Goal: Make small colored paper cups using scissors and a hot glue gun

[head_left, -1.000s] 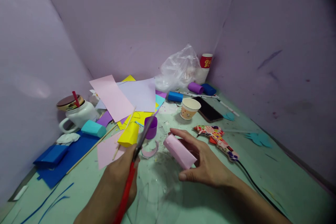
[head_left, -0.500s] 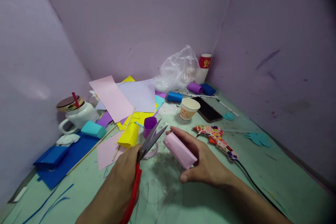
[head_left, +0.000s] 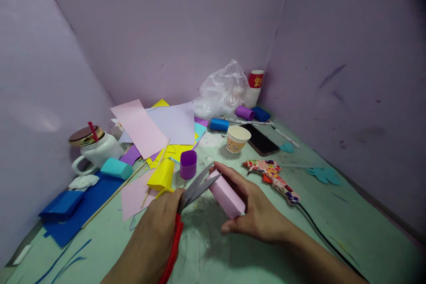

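My left hand [head_left: 155, 226] is closed round the handles of a pair of red-handled scissors [head_left: 199, 191], their blades slightly parted. The blade tips reach the upper end of a pink paper tube [head_left: 228, 196]. That tube, with flattened sides, is gripped between the thumb and fingers of my right hand [head_left: 258, 206]. Just beyond the blades a purple paper tube [head_left: 188, 169] stands upright on the table. A yellow paper tube [head_left: 162, 174] lies near my left hand. Whether the blades have the paper edge between them I cannot tell.
Paper sheets [head_left: 173, 124] are piled at the back left, near a white mug [head_left: 101, 151]. A paper cup [head_left: 237, 142] and a phone [head_left: 261, 138] sit beyond my right hand. A patterned glue gun [head_left: 273, 175] lies at right, its cord trailing forward. A plastic bag [head_left: 219, 91] rests against the wall.
The scissors have moved right, bringing the blade tips to the pink tube's upper end. The tube has tilted slightly in my right hand. The whole view has shifted a little.
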`<state>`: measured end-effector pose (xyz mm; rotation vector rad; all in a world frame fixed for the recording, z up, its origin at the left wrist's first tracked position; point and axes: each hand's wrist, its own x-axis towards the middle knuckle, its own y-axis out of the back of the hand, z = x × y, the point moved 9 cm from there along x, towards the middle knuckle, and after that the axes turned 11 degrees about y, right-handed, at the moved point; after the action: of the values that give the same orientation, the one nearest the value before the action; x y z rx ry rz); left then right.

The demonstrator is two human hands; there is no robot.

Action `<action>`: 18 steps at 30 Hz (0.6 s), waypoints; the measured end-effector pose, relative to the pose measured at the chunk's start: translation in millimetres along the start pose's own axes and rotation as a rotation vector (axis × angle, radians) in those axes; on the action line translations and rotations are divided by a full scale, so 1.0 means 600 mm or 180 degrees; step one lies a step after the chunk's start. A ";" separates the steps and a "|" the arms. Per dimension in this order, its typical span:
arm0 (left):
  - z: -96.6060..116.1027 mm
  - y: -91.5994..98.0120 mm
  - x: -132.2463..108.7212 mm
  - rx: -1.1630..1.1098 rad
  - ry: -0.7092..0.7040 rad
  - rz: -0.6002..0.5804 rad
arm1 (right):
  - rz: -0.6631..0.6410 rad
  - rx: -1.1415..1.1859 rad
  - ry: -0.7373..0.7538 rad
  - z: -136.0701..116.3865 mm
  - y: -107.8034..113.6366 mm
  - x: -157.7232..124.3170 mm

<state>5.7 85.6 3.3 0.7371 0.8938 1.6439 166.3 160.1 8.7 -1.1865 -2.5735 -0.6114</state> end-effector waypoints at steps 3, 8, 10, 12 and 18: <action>0.001 -0.005 -0.002 0.0156 0.0027 -0.0005 | -0.0080 -0.0116 0.0071 -0.003 -0.002 0.000; 0.003 -0.001 -0.002 0.0148 0.0038 -0.0022 | -0.0144 -0.0174 0.0216 -0.005 -0.009 -0.001; 0.007 -0.003 -0.003 0.0186 0.0061 -0.0170 | -0.0141 -0.0280 0.0329 -0.006 -0.012 -0.002; 0.009 -0.005 -0.002 0.0296 0.0147 -0.0285 | -0.0142 -0.0408 0.0484 -0.009 -0.015 -0.004; 0.012 -0.001 0.000 0.0593 0.0311 -0.0319 | -0.0206 -0.0707 0.0857 -0.019 -0.019 -0.008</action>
<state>11.9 86.9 6.8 0.7308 1.1475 1.5325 160.8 145.0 13.7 -1.0054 -2.3696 -1.0192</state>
